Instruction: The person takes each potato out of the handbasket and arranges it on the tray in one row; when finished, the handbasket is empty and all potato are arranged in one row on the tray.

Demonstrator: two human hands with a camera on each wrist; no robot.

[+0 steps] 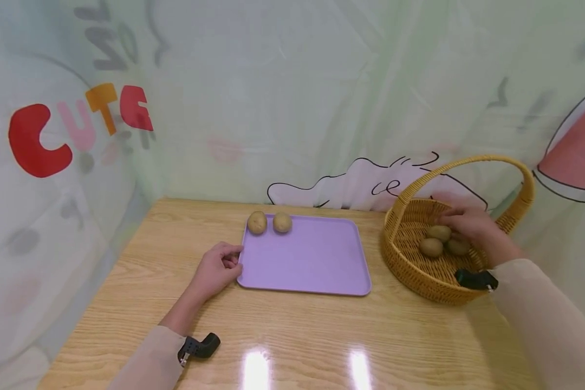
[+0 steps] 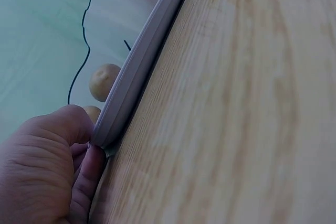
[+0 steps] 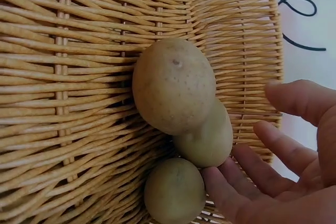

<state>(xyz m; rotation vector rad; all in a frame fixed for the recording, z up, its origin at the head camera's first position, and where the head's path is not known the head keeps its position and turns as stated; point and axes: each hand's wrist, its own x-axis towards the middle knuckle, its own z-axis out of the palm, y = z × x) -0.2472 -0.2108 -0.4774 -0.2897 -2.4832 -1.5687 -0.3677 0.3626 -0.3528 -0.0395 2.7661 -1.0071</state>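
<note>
My left hand pinches the left rim of a shallow purple tray that lies on the wooden table. In the left wrist view the thumb and fingers meet at the tray's corner end. Two potatoes sit at the tray's back left corner. On the right, my right hand reaches into a wicker basket with a tall handle. Its fingers are spread, with fingertips right at the potatoes and nothing gripped. Three potatoes lie together inside, one partly behind another.
The basket's arched handle rises over the right forearm. A printed curtain hangs behind the table and along its left side. Black wrist straps with camera mounts sit on both sleeves.
</note>
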